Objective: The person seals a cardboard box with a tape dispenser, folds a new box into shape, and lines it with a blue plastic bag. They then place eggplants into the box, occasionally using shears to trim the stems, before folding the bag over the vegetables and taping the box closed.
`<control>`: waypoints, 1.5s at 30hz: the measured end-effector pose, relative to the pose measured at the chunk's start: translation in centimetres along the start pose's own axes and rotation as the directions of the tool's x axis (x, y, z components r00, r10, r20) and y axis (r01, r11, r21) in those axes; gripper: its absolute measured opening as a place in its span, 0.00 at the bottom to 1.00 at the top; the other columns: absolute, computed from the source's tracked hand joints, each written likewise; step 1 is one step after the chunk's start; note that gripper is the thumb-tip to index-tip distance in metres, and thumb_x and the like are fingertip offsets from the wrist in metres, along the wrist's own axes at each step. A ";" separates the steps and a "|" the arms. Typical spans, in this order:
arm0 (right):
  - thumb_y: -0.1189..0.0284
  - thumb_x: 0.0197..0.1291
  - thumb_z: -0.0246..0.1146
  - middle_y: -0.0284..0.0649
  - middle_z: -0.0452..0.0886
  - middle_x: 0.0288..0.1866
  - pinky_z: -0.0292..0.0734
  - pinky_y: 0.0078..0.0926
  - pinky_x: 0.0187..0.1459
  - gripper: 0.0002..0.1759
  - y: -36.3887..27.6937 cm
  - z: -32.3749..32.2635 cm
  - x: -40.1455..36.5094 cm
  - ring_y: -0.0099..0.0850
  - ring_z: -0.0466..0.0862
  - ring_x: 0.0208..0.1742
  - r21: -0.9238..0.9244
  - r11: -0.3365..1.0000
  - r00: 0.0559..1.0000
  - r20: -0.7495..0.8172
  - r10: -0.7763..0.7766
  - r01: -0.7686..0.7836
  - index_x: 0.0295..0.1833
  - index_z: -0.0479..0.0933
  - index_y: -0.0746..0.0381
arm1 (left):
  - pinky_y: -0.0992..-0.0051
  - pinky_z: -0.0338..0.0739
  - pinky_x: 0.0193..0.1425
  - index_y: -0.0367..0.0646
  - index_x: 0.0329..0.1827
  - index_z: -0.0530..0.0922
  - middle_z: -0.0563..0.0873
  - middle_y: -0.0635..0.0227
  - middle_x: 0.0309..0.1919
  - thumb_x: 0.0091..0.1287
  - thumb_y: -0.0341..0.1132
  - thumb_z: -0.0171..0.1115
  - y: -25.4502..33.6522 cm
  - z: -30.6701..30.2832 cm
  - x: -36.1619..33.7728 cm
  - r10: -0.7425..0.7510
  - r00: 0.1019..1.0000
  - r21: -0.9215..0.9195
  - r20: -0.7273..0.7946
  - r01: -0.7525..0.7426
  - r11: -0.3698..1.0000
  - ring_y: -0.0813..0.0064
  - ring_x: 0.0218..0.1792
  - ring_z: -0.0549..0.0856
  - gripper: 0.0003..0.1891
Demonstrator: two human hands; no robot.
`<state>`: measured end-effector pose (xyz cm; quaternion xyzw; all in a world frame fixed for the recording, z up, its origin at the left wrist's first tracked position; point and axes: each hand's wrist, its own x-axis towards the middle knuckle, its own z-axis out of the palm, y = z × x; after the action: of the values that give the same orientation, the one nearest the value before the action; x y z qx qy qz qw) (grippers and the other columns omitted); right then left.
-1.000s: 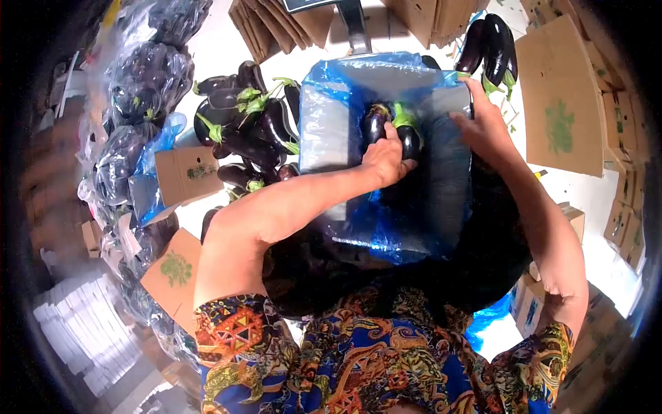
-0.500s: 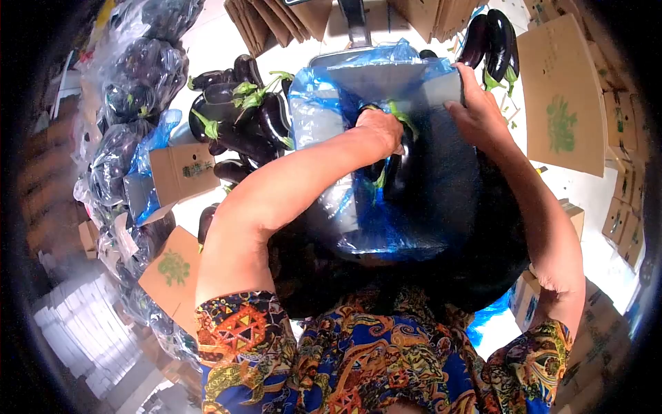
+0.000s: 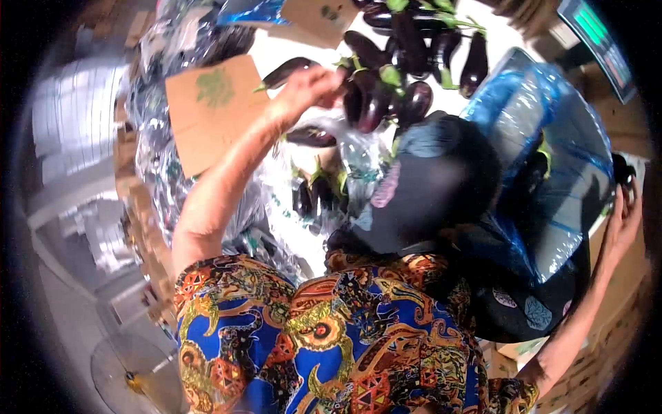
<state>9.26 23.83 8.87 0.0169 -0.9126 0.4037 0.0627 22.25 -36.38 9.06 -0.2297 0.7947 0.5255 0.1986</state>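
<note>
My left hand (image 3: 314, 84) reaches out to a heap of dark purple eggplants (image 3: 407, 48) with green stems. Its fingers curl at the heap's near edge, against an eggplant (image 3: 284, 69) lying beside them; I cannot tell whether they grip it. My right hand (image 3: 624, 221) holds the right rim of a box lined with a blue plastic bag (image 3: 545, 117). A few eggplants show dimly through the bag. A dark rounded shape (image 3: 441, 179) hides the box's near-left part.
A cardboard sheet with a green print (image 3: 210, 110) lies left of my forearm. Clear bags packed with eggplants (image 3: 314, 193) sit below the heap. A scale display (image 3: 593, 27) stands at top right. Stacked white boxes (image 3: 69, 117) and a fan (image 3: 131, 372) are on the left.
My left hand came out of the blue-lined box and swung left to the loose eggplant heap. The view turned left, so the box now sits at the right. My right hand stays on the box rim.
</note>
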 end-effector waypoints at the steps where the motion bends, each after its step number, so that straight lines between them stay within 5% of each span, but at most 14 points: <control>1: 0.68 0.68 0.60 0.44 0.74 0.64 0.68 0.28 0.64 0.23 -0.9 0.4 -0.2 0.31 0.74 0.63 -0.062 0.996 0.998 -0.006 -0.068 0.067 0.66 0.69 0.62 | 0.75 0.79 0.44 0.36 0.48 0.79 0.85 0.64 0.37 0.64 0.55 0.63 -6.7 -1.0 -1.7 -0.154 0.982 -0.090 -0.106 0.144 0.985 0.77 0.36 0.83 0.26; 3: 0.68 0.69 0.58 0.41 0.74 0.65 0.66 0.30 0.66 0.19 -2.5 1.2 -0.6 0.31 0.73 0.65 -0.011 0.997 0.997 0.025 -0.078 0.078 0.62 0.73 0.63 | 0.71 0.79 0.43 0.39 0.48 0.81 0.87 0.62 0.33 0.64 0.48 0.62 -18.8 -2.3 -6.4 -0.303 0.935 -0.107 -0.185 0.287 0.952 0.73 0.36 0.86 0.21; 4: 0.69 0.69 0.58 0.41 0.74 0.64 0.66 0.30 0.66 0.19 -2.0 0.7 -1.2 0.31 0.73 0.64 -0.035 0.991 0.991 0.042 -0.126 0.127 0.62 0.74 0.63 | 0.73 0.80 0.43 0.39 0.51 0.80 0.88 0.59 0.32 0.61 0.45 0.64 -24.0 -0.3 -8.1 -0.373 0.853 0.156 -0.366 0.452 0.878 0.73 0.36 0.87 0.20; 5: 0.69 0.69 0.58 0.41 0.75 0.64 0.67 0.29 0.65 0.18 -2.6 1.0 -1.2 0.31 0.74 0.63 -0.066 0.984 0.984 0.075 -0.161 0.166 0.62 0.74 0.62 | 0.74 0.79 0.42 0.39 0.52 0.80 0.87 0.57 0.33 0.59 0.43 0.65 -26.8 0.8 -10.0 -0.280 0.869 0.265 -0.407 0.406 0.875 0.74 0.34 0.87 0.22; 6: 0.69 0.69 0.57 0.41 0.75 0.63 0.67 0.29 0.65 0.18 -2.8 1.2 -1.3 0.31 0.74 0.63 -0.094 0.974 0.975 0.103 -0.196 0.206 0.62 0.74 0.62 | 0.74 0.79 0.40 0.38 0.51 0.80 0.87 0.59 0.33 0.60 0.42 0.64 -33.0 2.2 -10.8 -0.269 0.865 0.065 -0.423 0.326 0.943 0.73 0.33 0.86 0.20; 8: 0.71 0.70 0.57 0.39 0.78 0.58 0.71 0.25 0.60 0.16 -3.9 2.9 -0.8 0.27 0.78 0.57 0.020 0.989 0.974 0.174 -0.148 0.147 0.61 0.75 0.62 | 0.74 0.79 0.40 0.36 0.52 0.79 0.87 0.60 0.35 0.61 0.42 0.65 -29.8 4.6 -12.1 -0.463 0.829 -0.380 -0.315 0.336 0.862 0.72 0.32 0.84 0.21; 12: 0.72 0.70 0.56 0.39 0.80 0.52 0.72 0.24 0.57 0.13 -7.1 3.7 -1.7 0.27 0.79 0.52 -0.166 0.952 0.934 0.295 -0.200 0.256 0.55 0.77 0.65 | 0.73 0.79 0.41 0.31 0.63 0.69 0.84 0.58 0.41 0.60 0.45 0.69 -31.6 7.2 -5.2 -0.556 0.650 -0.520 -0.518 0.277 0.808 0.72 0.36 0.82 0.34; 14: 0.72 0.69 0.57 0.39 0.81 0.50 0.71 0.24 0.55 0.11 -8.0 4.0 -2.3 0.27 0.79 0.50 -0.257 0.927 0.924 0.341 -0.177 0.272 0.52 0.77 0.65 | 0.68 0.80 0.41 0.31 0.60 0.71 0.84 0.58 0.43 0.59 0.46 0.70 -27.7 6.2 -1.6 -0.756 0.463 -0.772 -0.463 0.209 0.601 0.68 0.37 0.83 0.33; 16: 0.72 0.68 0.57 0.41 0.82 0.46 0.72 0.26 0.53 0.10 -9.4 4.4 -3.0 0.30 0.80 0.48 -0.285 0.884 0.880 0.412 -0.236 0.371 0.50 0.77 0.65 | 0.66 0.79 0.30 0.40 0.48 0.75 0.83 0.63 0.35 0.63 0.48 0.66 -33.1 5.3 3.6 -0.719 0.635 -0.936 -0.282 -0.018 0.351 0.67 0.30 0.83 0.21; 20: 0.72 0.67 0.58 0.45 0.83 0.45 0.75 0.29 0.50 0.10 -7.9 4.7 -4.7 0.33 0.81 0.46 -0.328 0.912 0.872 0.485 -0.059 0.245 0.49 0.77 0.66 | 0.60 0.80 0.31 0.40 0.48 0.76 0.83 0.61 0.39 0.55 0.46 0.72 -32.9 5.0 5.8 -0.811 0.549 -0.969 -0.204 0.005 0.247 0.64 0.33 0.83 0.24; 26: 0.73 0.67 0.58 0.48 0.83 0.44 0.76 0.31 0.47 0.10 -9.8 5.1 -5.3 0.37 0.83 0.43 -0.285 0.929 0.814 0.580 -0.028 0.235 0.49 0.77 0.67 | 0.63 0.80 0.41 0.46 0.52 0.74 0.80 0.64 0.44 0.54 0.51 0.70 -27.0 5.0 -3.1 -0.689 0.723 -0.940 -0.055 0.195 0.279 0.66 0.38 0.82 0.27; 32: 0.72 0.66 0.59 0.51 0.83 0.46 0.76 0.32 0.48 0.13 -8.7 6.4 -5.1 0.42 0.83 0.46 -0.213 0.944 0.766 0.640 -0.059 0.250 0.51 0.77 0.68 | 0.59 0.76 0.61 0.39 0.61 0.72 0.83 0.59 0.51 0.60 0.33 0.64 -25.0 5.6 -11.3 -0.163 0.985 -0.976 0.053 0.085 0.199 0.61 0.53 0.83 0.25; 42: 0.73 0.65 0.59 0.52 0.82 0.46 0.76 0.33 0.47 0.12 -12.0 5.2 -6.3 0.42 0.83 0.46 -0.230 0.953 0.773 0.634 -0.008 0.198 0.50 0.77 0.67 | 0.59 0.77 0.61 0.34 0.62 0.72 0.83 0.53 0.52 0.59 0.35 0.64 -20.1 4.4 -8.3 0.030 0.997 -0.998 0.066 0.066 0.011 0.57 0.51 0.83 0.27; 45: 0.72 0.65 0.59 0.49 0.82 0.47 0.75 0.30 0.49 0.12 -13.2 3.3 -6.5 0.39 0.82 0.47 -0.205 0.963 0.802 0.597 -0.019 0.175 0.51 0.77 0.66 | 0.53 0.75 0.63 0.36 0.63 0.71 0.81 0.50 0.52 0.65 0.52 0.54 -14.5 4.5 -6.5 0.017 0.999 -0.998 0.043 0.042 0.048 0.54 0.52 0.82 0.31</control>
<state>16.40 12.38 15.57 0.1804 -0.9279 0.2565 -0.2015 36.19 -36.18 0.23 -0.2987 0.2065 0.9317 0.0070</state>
